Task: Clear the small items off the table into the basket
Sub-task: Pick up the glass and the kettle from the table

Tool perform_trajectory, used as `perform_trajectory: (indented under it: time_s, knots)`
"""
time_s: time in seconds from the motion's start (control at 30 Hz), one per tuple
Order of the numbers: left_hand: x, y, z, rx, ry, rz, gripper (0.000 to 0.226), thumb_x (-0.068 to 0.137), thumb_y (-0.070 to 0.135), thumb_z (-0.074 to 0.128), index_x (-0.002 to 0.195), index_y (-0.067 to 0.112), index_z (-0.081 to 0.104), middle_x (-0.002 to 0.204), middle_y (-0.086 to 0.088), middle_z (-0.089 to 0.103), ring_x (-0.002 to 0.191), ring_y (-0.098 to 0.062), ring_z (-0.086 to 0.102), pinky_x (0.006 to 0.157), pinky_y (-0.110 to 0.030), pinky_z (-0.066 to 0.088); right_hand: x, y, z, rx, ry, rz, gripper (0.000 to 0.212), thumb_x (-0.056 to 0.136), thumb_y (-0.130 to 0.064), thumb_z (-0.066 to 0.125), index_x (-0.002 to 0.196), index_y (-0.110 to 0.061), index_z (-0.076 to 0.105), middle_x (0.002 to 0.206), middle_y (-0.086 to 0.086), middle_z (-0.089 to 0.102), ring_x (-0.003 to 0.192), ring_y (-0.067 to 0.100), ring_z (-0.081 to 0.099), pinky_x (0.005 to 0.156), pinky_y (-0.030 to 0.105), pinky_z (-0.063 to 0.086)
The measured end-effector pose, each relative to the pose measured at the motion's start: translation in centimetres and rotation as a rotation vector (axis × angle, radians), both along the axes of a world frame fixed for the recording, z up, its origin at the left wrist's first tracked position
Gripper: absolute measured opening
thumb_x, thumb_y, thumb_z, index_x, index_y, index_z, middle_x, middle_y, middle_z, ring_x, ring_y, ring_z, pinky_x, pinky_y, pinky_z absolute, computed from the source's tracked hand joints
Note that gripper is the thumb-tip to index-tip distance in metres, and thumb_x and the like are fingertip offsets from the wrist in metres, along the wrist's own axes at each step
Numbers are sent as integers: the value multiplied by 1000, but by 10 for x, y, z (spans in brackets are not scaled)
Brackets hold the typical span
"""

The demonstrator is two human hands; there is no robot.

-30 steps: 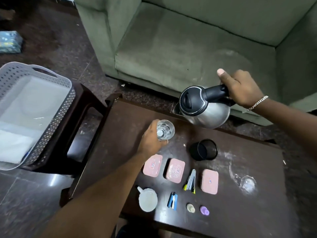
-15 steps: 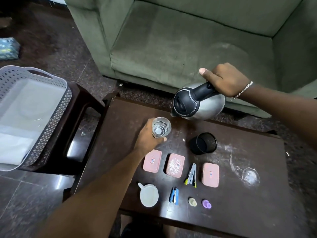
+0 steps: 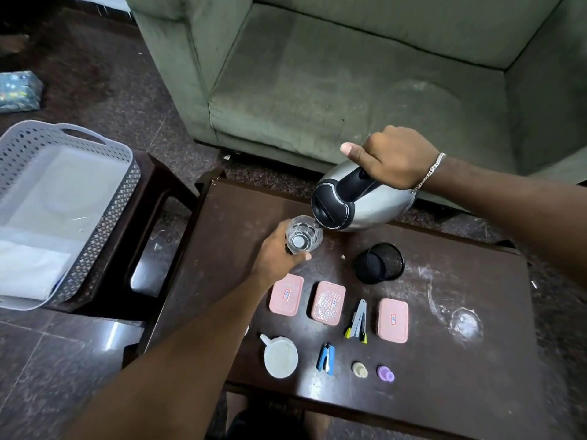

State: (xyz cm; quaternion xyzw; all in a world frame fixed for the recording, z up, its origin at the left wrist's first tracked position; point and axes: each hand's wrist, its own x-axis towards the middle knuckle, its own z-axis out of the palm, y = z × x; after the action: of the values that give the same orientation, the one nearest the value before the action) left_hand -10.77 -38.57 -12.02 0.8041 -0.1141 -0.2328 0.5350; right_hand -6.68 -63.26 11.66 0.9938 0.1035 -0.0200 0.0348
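My left hand (image 3: pixel 276 255) grips a clear glass (image 3: pixel 304 234) standing on the dark table (image 3: pixel 476 360). My right hand (image 3: pixel 392 158) holds a steel kettle (image 3: pixel 365 203) by its black handle, tilted with the spout at the glass rim. In front of the hands lie three pink boxes (image 3: pixel 286 294), (image 3: pixel 327 303), (image 3: pixel 393 319), a grey stapler (image 3: pixel 357 322), a blue stapler (image 3: pixel 325 358), a white cup (image 3: pixel 281 360), a beige cap (image 3: pixel 359 369) and a purple cap (image 3: pixel 385 374). A black mesh cup (image 3: pixel 378 262) stands near the kettle. The grey basket (image 3: pixel 122 198) sits far left.
The basket rests on a dark side stool (image 3: pixel 152 249) left of the table. A green sofa (image 3: pixel 349 74) stands right behind the table. A wet patch (image 3: pixel 465 323) marks the table's right side. A blue packet (image 3: pixel 19 90) lies on the floor at far left.
The kettle has moved left and down and tipped further, bringing its spout to the glass rim. My left hand has kept its hold on the glass.
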Motion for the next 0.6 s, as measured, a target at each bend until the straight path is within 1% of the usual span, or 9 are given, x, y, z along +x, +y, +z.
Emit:
perform_trajectory:
  time_s: [0.07, 0.13, 0.2, 0.27, 0.33, 0.43, 0.5, 0.6]
  knots:
    - [-1, -1, 0, 5, 17, -16, 82, 64, 26, 92, 134, 40, 50, 121, 12, 72, 113, -8, 69, 101, -44, 57, -2, 4, 1, -23, 12, 11, 82, 99, -66, 13, 59, -11, 60, 61, 24, 56, 69, 46, 63, 62, 41, 49]
    - [-2, -2, -2, 6, 28, -35, 82, 62, 33, 89, 133, 43, 48, 121, 12, 72, 114, -10, 69, 100, -45, 57, -4, 8, 3, -32, 33, 5, 80, 101, -64, 16, 59, -11, 59, 59, 20, 48, 71, 47, 63, 61, 40, 46]
    - [-1, -2, -6, 3, 41, -51, 81, 61, 37, 86, 132, 44, 48, 121, 12, 72, 115, -11, 69, 100, -47, 57, -6, 12, 4, -33, 45, 0, 75, 102, -62, 19, 56, -14, 53, 57, 15, 40, 73, 48, 63, 61, 38, 41]
    - [-1, -3, -9, 3, 51, -55, 80, 62, 33, 86, 132, 44, 49, 122, 11, 73, 115, -11, 69, 100, -48, 57, -7, 15, 4, -36, 49, 1, 73, 102, -61, 19, 57, -13, 52, 58, 15, 39, 73, 48, 63, 60, 38, 39]
    - [-2, -4, -11, 10, 50, -52, 79, 65, 25, 86, 133, 43, 49, 122, 11, 73, 115, -8, 69, 100, -47, 57, -8, 17, 4, -38, 49, 15, 73, 102, -61, 18, 58, -13, 52, 60, 17, 43, 72, 47, 63, 61, 38, 40]
    - [-3, -4, -13, 15, 49, -50, 79, 69, 16, 86, 133, 45, 49, 121, 11, 73, 114, -6, 70, 100, -46, 58, -9, 19, 3, -23, 40, 39, 70, 102, -60, 18, 56, -15, 46, 67, 24, 57, 72, 46, 64, 62, 38, 42]
    - [-2, -4, -13, 16, 55, -49, 79, 67, 19, 86, 132, 46, 49, 121, 11, 73, 114, -8, 70, 99, -46, 58, -10, 19, 3, -20, 29, 49, 69, 102, -60, 18, 56, -15, 45, 73, 26, 63, 74, 46, 64, 62, 38, 42]
    - [-2, -4, -13, 24, 53, -54, 79, 65, 25, 86, 131, 48, 48, 121, 11, 73, 114, -10, 70, 98, -47, 59, -11, 20, 3, -36, 25, 58, 70, 102, -60, 17, 57, -15, 45, 75, 26, 64, 74, 45, 65, 64, 39, 45]
